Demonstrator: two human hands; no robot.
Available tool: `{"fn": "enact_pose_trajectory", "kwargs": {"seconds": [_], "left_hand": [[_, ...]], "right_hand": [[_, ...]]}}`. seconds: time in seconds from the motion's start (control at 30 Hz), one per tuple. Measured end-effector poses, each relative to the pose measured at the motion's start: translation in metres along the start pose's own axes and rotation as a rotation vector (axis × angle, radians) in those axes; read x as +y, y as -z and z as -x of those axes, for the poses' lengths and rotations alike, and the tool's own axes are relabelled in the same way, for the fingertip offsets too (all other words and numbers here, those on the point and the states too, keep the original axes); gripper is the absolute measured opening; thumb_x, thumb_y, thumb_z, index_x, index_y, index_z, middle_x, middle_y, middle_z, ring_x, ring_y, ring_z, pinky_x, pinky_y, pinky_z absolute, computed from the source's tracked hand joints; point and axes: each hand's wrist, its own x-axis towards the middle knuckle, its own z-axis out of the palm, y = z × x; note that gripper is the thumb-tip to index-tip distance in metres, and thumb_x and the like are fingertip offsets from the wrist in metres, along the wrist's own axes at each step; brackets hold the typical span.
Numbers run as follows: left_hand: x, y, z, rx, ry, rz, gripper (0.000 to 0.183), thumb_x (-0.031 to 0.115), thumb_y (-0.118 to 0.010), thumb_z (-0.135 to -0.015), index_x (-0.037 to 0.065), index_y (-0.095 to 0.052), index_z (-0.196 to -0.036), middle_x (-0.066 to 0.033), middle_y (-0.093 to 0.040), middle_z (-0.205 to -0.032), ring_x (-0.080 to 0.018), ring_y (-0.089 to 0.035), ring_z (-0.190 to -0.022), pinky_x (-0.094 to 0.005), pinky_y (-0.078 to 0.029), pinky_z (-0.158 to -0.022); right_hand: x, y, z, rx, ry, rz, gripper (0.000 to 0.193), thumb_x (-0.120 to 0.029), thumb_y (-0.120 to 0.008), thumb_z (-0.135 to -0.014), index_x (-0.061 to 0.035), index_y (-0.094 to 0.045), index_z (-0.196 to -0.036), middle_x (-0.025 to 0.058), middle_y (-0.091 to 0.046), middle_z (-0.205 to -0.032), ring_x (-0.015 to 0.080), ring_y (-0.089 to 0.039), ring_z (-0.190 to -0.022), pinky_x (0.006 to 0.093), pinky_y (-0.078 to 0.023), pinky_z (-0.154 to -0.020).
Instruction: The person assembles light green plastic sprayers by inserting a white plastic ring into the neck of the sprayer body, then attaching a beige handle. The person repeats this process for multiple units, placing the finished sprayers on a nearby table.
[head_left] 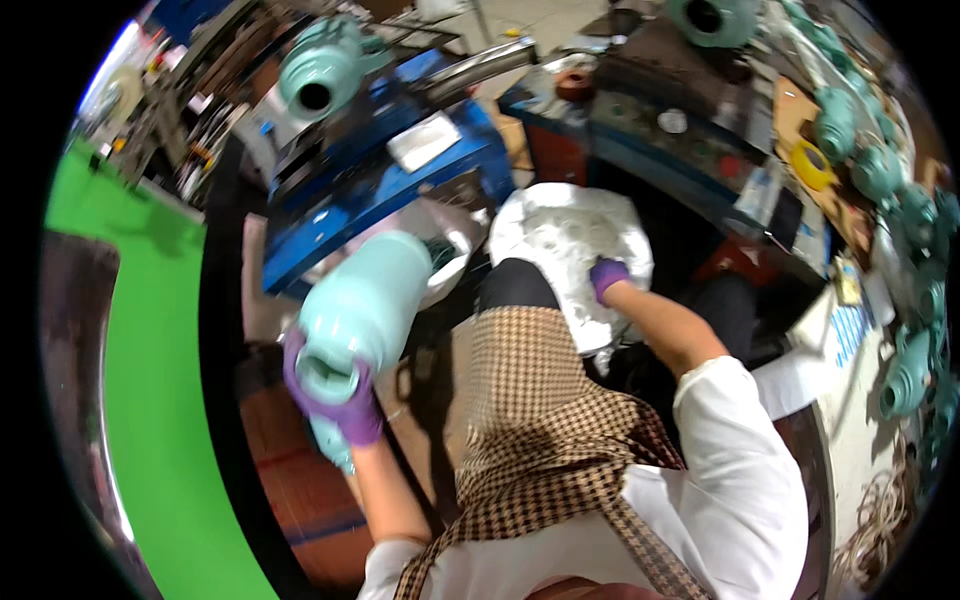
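My left hand, in a purple glove, is closed around the neck end of a pale turquoise flask body. Its open mouth points toward me, and its wide base is tilted away. My right hand, also gloved in purple, reaches down into a white bag. Clear, pale ring-like pieces fill this bag. The right hand's fingers are small and partly hidden against the contents, so whether they grip a piece is unclear.
Another turquoise flask body sits on a blue machine bench, beside a white pad. A dark worktable carries a further flask. Several flasks line the right side, near yellow tape. A checked apron covers my lap.
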Motion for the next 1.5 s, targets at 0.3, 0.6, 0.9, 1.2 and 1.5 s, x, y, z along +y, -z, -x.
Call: {"fn": "enact_pose_trajectory", "kwargs": {"seconds": [0.3,0.6,0.9,1.2,1.5], "left_hand": [[0.033,0.013,0.093,-0.410,0.056,-0.042,0.074,0.025,-0.090,-0.061,0.001,-0.059,-0.124,-0.0172,-0.061,-0.126,-0.0386,-0.056,-0.122,-0.0507,-0.041,-0.109],[0.040,-0.004,0.061,-0.492,0.005,-0.004,0.069,0.028,-0.093,-0.060,0.005,-0.064,-0.118,-0.0148,-0.066,-0.120,-0.0372,-0.060,-0.116,-0.0494,-0.042,-0.106],[0.038,-0.010,0.046,-0.510,0.009,0.055,0.069,0.025,-0.090,-0.058,0.004,-0.063,-0.118,-0.0148,-0.066,-0.121,-0.0346,-0.061,-0.116,-0.0471,-0.042,-0.107],[0.038,-0.010,0.042,-0.491,0.011,0.101,0.070,0.026,-0.091,-0.056,0.006,-0.064,-0.118,-0.0135,-0.066,-0.121,-0.0332,-0.061,-0.118,-0.0476,-0.041,-0.108],[0.042,-0.019,0.043,-0.500,-0.050,0.069,0.068,0.026,-0.086,-0.058,0.007,-0.064,-0.119,-0.0093,-0.066,-0.121,-0.0314,-0.060,-0.120,-0.0470,-0.040,-0.109]], "right_hand": [[0.006,0.032,-0.002,0.216,-0.148,-0.334,0.051,-0.011,-0.071,-0.078,-0.0020,-0.057,-0.127,0.0227,-0.065,-0.116,0.0396,-0.064,-0.108,0.0422,-0.051,-0.098],[-0.038,0.159,0.122,0.917,0.481,-0.925,0.022,-0.019,-0.079,-0.081,-0.0049,-0.076,-0.098,0.0146,-0.063,-0.096,0.0287,-0.063,-0.091,0.0385,-0.050,-0.079],[-0.132,0.096,0.205,-0.146,0.151,-1.755,0.031,-0.012,-0.077,-0.088,0.0003,-0.069,-0.115,0.0067,-0.070,-0.096,0.0164,-0.065,-0.074,0.0268,-0.050,-0.059],[-0.128,0.170,0.220,0.734,0.867,-0.996,0.028,-0.010,-0.088,-0.069,-0.0012,-0.070,-0.090,0.0130,-0.061,-0.102,0.0289,-0.064,-0.096,0.0366,-0.053,-0.082],[-0.157,0.213,0.213,0.432,0.975,-1.104,0.031,-0.001,-0.071,-0.078,-0.0042,-0.072,-0.109,0.0154,-0.071,-0.100,0.0329,-0.070,-0.081,0.0334,-0.056,-0.072]]}}
